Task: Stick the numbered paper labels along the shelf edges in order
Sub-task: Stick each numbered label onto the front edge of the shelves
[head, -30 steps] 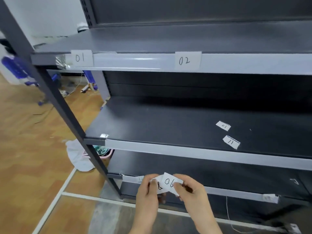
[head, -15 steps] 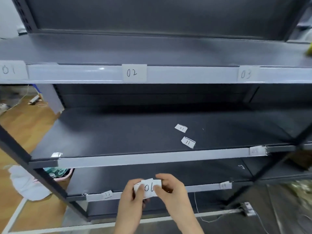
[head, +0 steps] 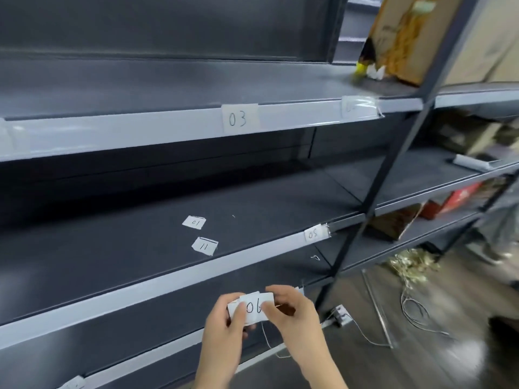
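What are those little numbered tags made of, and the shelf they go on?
The 06 label looks like thin matte white paper with hand-inked digits. The shelf board seems to be dark grey painted metal, smooth and dull. Its front edge strip is paler grey with a faint sheen, metal or plastic; I cannot tell.

A dark grey metal rack [head: 84,248] fills the view, with a second rack [head: 449,175] beside it on the right. A cardboard box [head: 404,37] stands on the upper shelf, and thin white cable [head: 418,313] trails over the dark, glossy wood floor [head: 365,369].
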